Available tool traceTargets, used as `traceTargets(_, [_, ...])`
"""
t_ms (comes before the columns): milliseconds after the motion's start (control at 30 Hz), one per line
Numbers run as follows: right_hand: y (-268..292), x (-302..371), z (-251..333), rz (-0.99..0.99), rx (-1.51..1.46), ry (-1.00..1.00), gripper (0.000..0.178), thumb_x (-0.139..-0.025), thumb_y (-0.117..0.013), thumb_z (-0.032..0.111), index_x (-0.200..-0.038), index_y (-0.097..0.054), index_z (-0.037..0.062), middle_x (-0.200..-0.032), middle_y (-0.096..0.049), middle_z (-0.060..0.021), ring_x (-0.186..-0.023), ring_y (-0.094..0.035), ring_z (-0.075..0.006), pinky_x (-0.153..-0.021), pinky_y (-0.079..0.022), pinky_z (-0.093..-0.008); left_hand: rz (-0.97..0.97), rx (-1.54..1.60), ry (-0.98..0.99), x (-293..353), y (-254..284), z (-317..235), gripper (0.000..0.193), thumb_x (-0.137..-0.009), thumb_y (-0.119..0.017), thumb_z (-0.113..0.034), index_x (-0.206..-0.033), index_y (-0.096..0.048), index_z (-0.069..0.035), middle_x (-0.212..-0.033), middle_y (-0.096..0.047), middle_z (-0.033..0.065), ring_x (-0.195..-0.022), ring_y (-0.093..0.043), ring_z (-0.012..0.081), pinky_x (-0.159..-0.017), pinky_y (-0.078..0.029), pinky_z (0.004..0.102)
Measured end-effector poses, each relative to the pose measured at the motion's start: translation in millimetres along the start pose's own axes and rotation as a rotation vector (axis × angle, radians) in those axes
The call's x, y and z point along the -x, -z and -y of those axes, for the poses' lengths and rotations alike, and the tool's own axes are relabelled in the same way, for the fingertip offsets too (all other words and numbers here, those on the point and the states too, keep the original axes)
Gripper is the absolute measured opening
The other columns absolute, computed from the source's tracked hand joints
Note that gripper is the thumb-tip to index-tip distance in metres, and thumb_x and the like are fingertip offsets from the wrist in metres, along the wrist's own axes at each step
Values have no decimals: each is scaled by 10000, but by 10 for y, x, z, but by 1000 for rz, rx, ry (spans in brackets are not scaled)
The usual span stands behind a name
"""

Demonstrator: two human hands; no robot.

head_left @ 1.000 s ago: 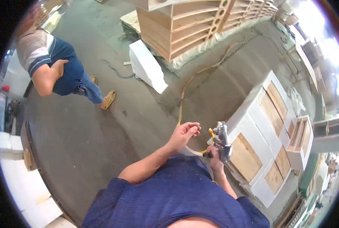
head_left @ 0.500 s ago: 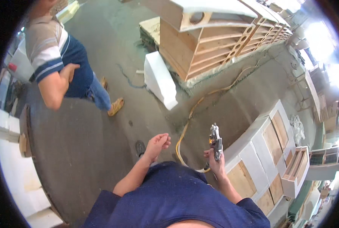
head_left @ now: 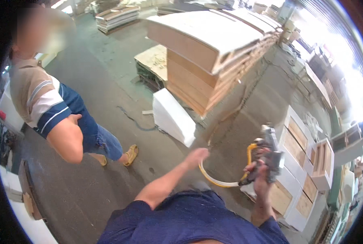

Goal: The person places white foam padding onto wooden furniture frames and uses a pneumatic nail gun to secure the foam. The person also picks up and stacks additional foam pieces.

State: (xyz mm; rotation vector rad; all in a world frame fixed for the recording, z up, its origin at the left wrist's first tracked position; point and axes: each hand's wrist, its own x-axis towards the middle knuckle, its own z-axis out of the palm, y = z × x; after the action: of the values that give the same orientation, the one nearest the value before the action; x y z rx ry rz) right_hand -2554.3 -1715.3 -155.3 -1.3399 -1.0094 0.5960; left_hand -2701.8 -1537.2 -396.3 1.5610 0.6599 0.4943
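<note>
My right hand (head_left: 261, 173) is raised and wrapped round the grip of a metal spray gun (head_left: 271, 148), which is blurred by motion. A yellow and white hose (head_left: 218, 182) loops from the gun's lower end toward my left hand (head_left: 199, 157). That hand is stretched forward, right at the hose where it passes on across the floor. Its fingers are smeared, so whether they grip the hose is hidden from me.
Stacked wooden frames with a white top (head_left: 206, 32) stand ahead. A white wedge-shaped piece (head_left: 171, 116) lies before them. White and bare-wood panels (head_left: 293, 162) lie to my right. At left stands a person in a striped shirt (head_left: 47, 95). A dark cable (head_left: 136, 122) trails over the floor.
My right hand has lifted the spray gun up and to the right. My left hand has reached forward and right, to the hose. The view has tilted up, showing more of the far room.
</note>
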Motion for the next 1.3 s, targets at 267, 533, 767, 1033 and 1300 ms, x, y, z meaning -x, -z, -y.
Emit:
traceTargets(267, [100, -572, 816, -112, -271, 221, 747, -886, -467, 605, -1347, -344, 30, -1206, -514, -127, -554, -541, -103, -454, -464, -218, 758, -45, -237, -201, -826, -58, 466, -959, -431, -376, -1268, -492, -32, -1212, -554, 156, -1177, -494, 286, -1013, -371, 370])
traceTargets(533, [152, -934, 1214, -272, -360, 445, 733, -898, -526, 515, -1397, -272, 41, -1283, -484, -236, -507, -506, -119, -416, -410, -206, 700, -371, -375, -455, -586, -402, 666, -693, -740, -457, -1198, -555, -65, -1140, -599, 159, -1109, -546, 306, -947, -425, 368])
traceTargets(767, [-429, -1105, 1334, -229, 44, 401, 669, -893, -545, 514, -1338, -373, 45, -1218, -527, -147, -608, -522, -56, -402, -384, -158, 1072, -548, -374, -379, -548, -252, 406, -760, -670, -445, -935, -633, -80, -848, -660, 154, -845, -629, 353, -701, -487, 435])
traceTargets(1033, [-2216, -1732, 987, 98, 840, 158, 426, -810, -679, 126, -1167, -487, -5, -990, -619, -202, -883, -648, -287, -760, -505, -360, 1027, -403, -283, -244, 199, -15, 400, -791, -626, -431, -887, -659, -44, -827, -666, 174, -831, -639, 343, -745, -490, 437])
traceTargets(1300, [-3410, -2288, 680, 158, 972, 356, 386, -826, -669, 203, -1114, -521, -7, -985, -623, -207, -892, -631, -334, -776, -487, -381, 795, -339, -116, -169, 958, 45, 389, -818, -608, -448, -893, -663, -70, -867, -666, 182, -883, -631, 360, -778, -484, 450])
